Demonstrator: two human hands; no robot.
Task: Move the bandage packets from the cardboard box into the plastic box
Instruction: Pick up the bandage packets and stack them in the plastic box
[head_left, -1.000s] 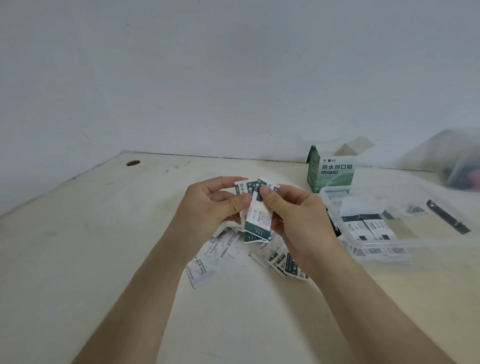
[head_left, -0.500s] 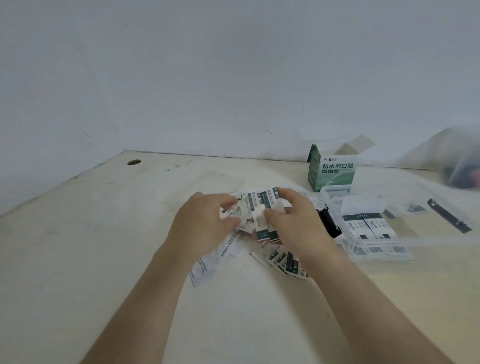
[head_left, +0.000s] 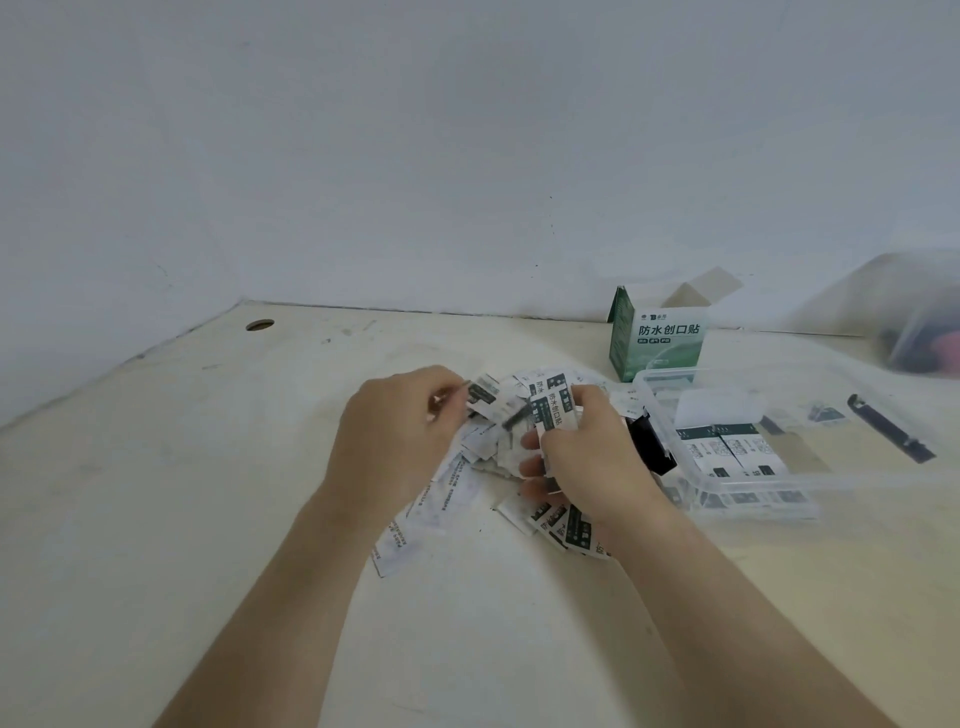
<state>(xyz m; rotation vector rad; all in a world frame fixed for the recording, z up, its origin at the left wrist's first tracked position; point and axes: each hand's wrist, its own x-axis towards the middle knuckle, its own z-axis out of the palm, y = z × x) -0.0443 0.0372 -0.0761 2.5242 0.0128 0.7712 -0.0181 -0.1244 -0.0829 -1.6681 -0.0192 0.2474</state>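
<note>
Left of the plastic box (head_left: 660, 375), left hand (head_left: 395, 441) pinches a packet (head_left: 485, 397) off the loose pile (head_left: 441, 499) | right hand (head_left: 597, 462) grips a small stack (head_left: 553, 415) | step: gathering packets | next: carry stack rightward over the box rim, release | cardboard box (head_left: 660, 338) stands behind.

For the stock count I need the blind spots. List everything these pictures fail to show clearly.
Head view, all items:
1. Inside of the cardboard box: hidden by its own front wall; leftover packets unknowable.
2. Loose packets: partly covered by the left hand and right hand, which grips a stack; count impossible.
3. Left fingers: motion-blurred; pinch uncertain.
4. Bag: blurred, cut by the right edge.
</note>
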